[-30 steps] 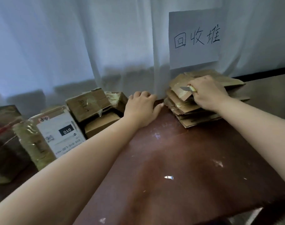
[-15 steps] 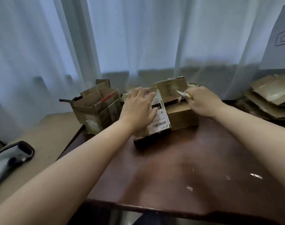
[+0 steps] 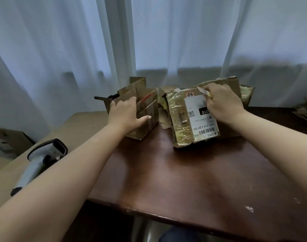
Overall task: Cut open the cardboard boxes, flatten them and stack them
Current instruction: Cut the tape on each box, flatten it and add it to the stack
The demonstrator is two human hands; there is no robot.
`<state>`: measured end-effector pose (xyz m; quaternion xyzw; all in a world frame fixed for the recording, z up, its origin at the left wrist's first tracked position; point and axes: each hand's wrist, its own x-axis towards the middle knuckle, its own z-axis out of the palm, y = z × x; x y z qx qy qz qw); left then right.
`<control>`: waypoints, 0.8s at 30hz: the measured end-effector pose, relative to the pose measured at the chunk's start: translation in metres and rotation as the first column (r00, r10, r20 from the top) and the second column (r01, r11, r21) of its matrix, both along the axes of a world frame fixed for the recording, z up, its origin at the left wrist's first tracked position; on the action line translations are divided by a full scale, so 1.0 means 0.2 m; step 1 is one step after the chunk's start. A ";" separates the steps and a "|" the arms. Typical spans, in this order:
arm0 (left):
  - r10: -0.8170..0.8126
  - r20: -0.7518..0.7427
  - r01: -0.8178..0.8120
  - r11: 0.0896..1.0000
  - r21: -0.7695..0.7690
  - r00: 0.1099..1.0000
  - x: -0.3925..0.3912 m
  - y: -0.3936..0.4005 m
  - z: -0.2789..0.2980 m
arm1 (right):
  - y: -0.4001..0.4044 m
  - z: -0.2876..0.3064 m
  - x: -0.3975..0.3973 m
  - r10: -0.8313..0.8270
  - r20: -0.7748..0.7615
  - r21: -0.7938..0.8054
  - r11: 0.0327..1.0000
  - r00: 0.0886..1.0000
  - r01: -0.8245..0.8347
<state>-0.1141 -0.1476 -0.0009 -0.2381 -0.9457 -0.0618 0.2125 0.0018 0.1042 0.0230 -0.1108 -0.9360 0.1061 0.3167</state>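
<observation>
A taped cardboard box with a white shipping label (image 3: 193, 117) stands tilted on the dark wooden table (image 3: 193, 180), right of centre. My right hand (image 3: 222, 103) rests on its top and grips a small utility knife (image 3: 202, 89), blade pointing left. To the left, an open cardboard box (image 3: 145, 109) with raised flaps sits at the table's back edge. My left hand (image 3: 126, 114) is against its near side, thumb stretched along the front, fingers at the rim. More boxes (image 3: 236, 84) stand behind the labelled one.
Flattened cardboard (image 3: 306, 110) lies at the far right edge. A white handheld scanner (image 3: 39, 161) lies on a beige surface left of the table. White curtains hang behind. Another box (image 3: 7, 140) sits low at the far left.
The view swung left from the flattened stack. My left hand left the labelled box and went to the open box on the left. My right hand with the knife came onto the labelled box.
</observation>
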 end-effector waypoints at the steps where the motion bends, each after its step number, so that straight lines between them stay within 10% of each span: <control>1: 0.011 -0.015 -0.011 1.000 0.001 1.000 0.00 0.00 -0.01 | 0.00 0.00 0.00 0.000 -0.005 0.004 1.000 1.000 0.000; 15: -0.070 -0.525 0.259 0.919 0.297 0.848 0.16 0.07 0.37 | 0.10 0.08 0.21 -0.007 -0.055 -0.061 0.998 0.998 0.003; 24: -0.406 -0.430 0.587 0.642 0.494 0.806 0.41 0.52 0.59 | 0.34 0.21 0.52 -0.131 -0.238 -0.310 0.949 0.962 0.052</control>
